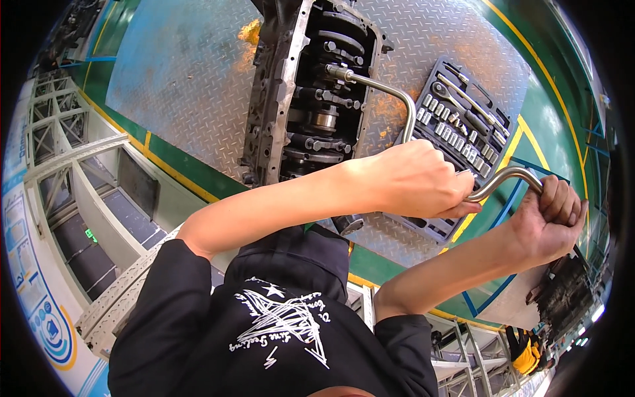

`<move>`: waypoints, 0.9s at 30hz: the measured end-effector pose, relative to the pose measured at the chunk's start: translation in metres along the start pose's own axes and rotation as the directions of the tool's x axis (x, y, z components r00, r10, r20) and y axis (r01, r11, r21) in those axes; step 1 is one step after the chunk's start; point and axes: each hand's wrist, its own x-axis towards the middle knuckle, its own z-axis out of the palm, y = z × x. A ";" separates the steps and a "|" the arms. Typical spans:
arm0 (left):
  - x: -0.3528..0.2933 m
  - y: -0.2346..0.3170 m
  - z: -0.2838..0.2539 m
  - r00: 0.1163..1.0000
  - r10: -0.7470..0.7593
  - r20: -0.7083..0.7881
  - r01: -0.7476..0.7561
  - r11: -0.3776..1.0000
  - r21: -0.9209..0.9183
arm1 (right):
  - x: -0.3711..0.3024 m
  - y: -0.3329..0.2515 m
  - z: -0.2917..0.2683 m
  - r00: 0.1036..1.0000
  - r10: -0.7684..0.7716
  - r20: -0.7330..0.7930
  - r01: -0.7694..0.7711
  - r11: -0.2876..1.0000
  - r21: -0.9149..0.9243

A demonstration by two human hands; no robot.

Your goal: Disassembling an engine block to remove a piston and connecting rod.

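Crank wrench on engine block, both fists on it.
Silver bent-steel crank wrench (399,94): long axis 4-to-10 o'clock, socket end toward 10, inside the open dark metal engine block (281,112) at 12. Bolt engagement: can't tell. Left hand (420,178) clamped mid-crank, right hand (550,210) wrapped round the handle end at 3; hands apart. Black plastic socket case (455,157) at 2.
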 end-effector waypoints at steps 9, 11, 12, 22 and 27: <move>0.007 -0.006 -0.024 1.000 -0.002 0.012 0.003 0.997 -0.072 | 0.005 0.014 0.013 0.999 -0.040 0.026 0.040 0.999 0.007; 0.012 -0.009 -0.024 1.000 -0.020 0.002 0.020 0.995 -0.100 | 0.014 0.022 0.022 0.994 -0.105 -0.007 0.104 0.993 -0.053; 0.014 -0.011 -0.023 1.000 -0.019 -0.007 0.018 0.995 -0.102 | 0.019 0.025 0.028 0.995 -0.096 -0.008 0.095 0.993 -0.073; 0.021 -0.022 -0.029 0.977 0.030 -0.212 -0.040 0.998 -0.044 | 0.036 0.052 0.074 0.972 -0.229 -0.059 0.194 0.914 -0.356; 0.013 -0.019 -0.006 0.982 0.010 -0.191 -0.015 1.000 -0.023 | 0.021 0.051 0.085 0.991 -0.132 -0.032 0.123 0.970 -0.211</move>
